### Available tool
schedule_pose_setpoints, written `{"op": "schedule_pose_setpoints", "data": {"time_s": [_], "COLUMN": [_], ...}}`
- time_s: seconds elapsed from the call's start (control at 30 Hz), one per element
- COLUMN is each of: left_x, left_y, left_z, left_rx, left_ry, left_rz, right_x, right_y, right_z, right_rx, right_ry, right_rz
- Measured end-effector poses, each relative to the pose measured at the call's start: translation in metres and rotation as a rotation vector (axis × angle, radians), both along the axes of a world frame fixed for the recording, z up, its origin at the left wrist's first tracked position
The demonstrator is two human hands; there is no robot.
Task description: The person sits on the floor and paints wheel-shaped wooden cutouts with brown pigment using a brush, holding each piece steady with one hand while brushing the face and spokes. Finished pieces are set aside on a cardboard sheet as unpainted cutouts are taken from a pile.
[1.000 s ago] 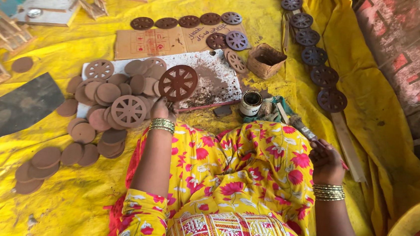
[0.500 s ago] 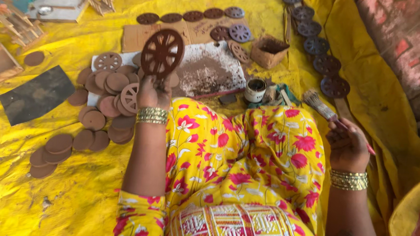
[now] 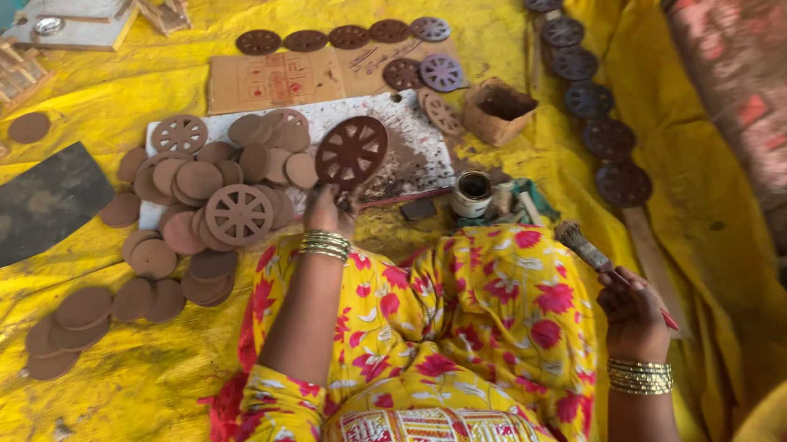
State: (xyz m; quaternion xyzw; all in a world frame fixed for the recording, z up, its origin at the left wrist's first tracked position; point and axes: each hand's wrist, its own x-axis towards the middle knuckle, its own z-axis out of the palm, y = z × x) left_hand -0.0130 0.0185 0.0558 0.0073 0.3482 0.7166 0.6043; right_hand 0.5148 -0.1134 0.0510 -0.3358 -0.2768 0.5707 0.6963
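left hand (image 3: 331, 209) grasps a dark painted wheel (image 3: 351, 150); right hand (image 3: 632, 310) grips a brush (image 3: 588, 249). far painted wheels (image 3: 347, 37) finished; many unpainted discs (image 3: 183, 223) remain left.

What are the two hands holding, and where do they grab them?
The left hand holds a dark brown wheel by its bottom edge. The right hand holds a paintbrush by its handle.

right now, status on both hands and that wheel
Left hand holds dark wheel upright above white board. Right hand grips brush. Nothing between them.
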Motion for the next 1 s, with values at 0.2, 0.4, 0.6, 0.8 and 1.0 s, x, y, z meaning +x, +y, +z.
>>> {"op": "schedule_pose_setpoints", "data": {"time_s": [0.2, 0.4, 0.6, 0.8, 1.0], "left_x": [0.001, -0.031, -0.008, -0.010, -0.008], "left_y": [0.001, 0.017, -0.006, -0.016, -0.036], "left_z": [-0.037, -0.049, -0.088, -0.079, -0.072], "left_rx": [-0.121, -0.159, -0.209, -0.326, -0.306], "left_ry": [0.030, 0.873, 1.677, 1.757, 1.868], "left_rz": [0.014, 0.190, 0.253, -0.044, -0.121], "right_x": [-0.061, -0.151, -0.206, -0.266, -0.290], "right_y": [0.028, 0.051, 0.078, 0.132, 0.118], "right_z": [0.001, 0.015, 0.016, -0.017, -0.047], "right_rx": [-0.105, -0.050, 0.035, -0.087, -0.108], "right_ry": [-0.182, -0.399, -0.628, -0.381, -0.372], "right_rz": [0.052, 0.183, 0.353, 0.472, 0.473]}}
